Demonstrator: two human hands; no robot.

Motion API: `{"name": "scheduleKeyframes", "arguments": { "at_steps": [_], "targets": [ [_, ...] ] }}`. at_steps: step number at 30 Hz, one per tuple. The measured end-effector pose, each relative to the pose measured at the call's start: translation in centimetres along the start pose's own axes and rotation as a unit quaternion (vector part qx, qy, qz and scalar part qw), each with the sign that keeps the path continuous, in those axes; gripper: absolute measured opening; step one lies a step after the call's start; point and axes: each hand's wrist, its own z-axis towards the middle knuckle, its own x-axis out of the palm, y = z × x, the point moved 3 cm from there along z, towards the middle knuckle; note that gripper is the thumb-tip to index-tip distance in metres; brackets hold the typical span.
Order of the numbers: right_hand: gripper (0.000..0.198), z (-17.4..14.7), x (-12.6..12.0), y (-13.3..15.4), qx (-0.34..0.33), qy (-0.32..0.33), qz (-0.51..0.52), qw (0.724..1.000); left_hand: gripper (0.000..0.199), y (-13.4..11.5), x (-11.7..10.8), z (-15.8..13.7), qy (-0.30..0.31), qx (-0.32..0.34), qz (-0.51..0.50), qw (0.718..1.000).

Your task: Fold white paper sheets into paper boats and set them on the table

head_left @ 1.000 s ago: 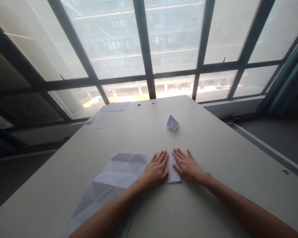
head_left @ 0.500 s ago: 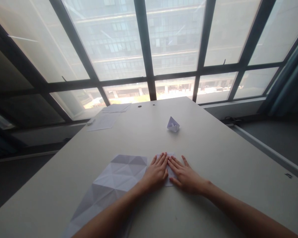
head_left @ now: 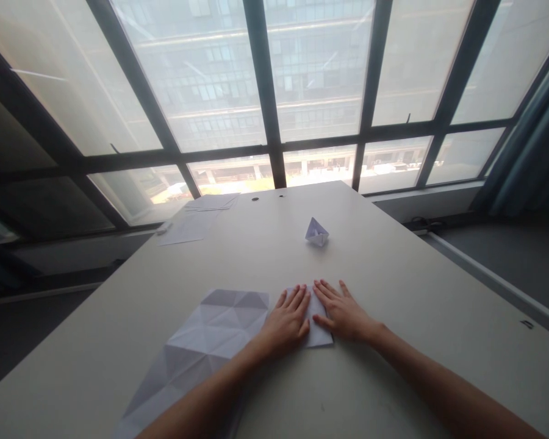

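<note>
Folded paper (head_left: 319,335) lay flat on the white table (head_left: 402,280), beneath and between the hands, right of a large creased sheet (head_left: 210,329) and nearer the wearer than a small folded paper piece (head_left: 317,234). Left hand (head_left: 287,319) lay palm down over its left part; right hand (head_left: 341,312) covered its right edge. Fingers were extended, slightly parted; neither hand appeared to pinch anything. Judged very light, stiffer where layered, easily creased or torn, apt to slide. Best hold: flat pressure, or a pinch at the exposed near edge.
</note>
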Motion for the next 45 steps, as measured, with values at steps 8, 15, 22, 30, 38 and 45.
{"name": "scheduleKeyframes", "arguments": {
  "at_steps": [8,15,22,30,38,45],
  "targets": [
    [0.076,-2.1,0.1,1.3,-0.036,0.046,0.006,0.998,0.063,-0.3,-0.5,0.1,0.013,-0.021,-0.004,1.000],
    [0.065,-3.6,-0.4,2.2,-0.059,0.050,0.012,0.997,0.063,0.0,-0.3,0.2,0.008,-0.064,-0.005,0.998],
    [0.064,-2.7,0.1,1.5,-0.023,0.027,0.019,0.999,0.065,0.3,-0.1,0.0,-0.004,-0.079,0.012,0.997],
    [0.069,-1.2,0.5,0.2,0.020,-0.004,0.017,1.000,0.070,0.0,-0.3,-0.1,0.006,-0.039,0.003,0.999],
    [0.066,-1.1,0.4,0.1,0.018,-0.020,0.013,1.000,0.071,-0.4,-0.8,-0.1,0.014,-0.011,-0.004,1.000],
    [0.065,-1.1,0.3,0.2,0.007,-0.006,0.008,1.000,0.074,-0.2,-0.7,-0.1,0.008,-0.023,-0.014,1.000]
  ]
}}
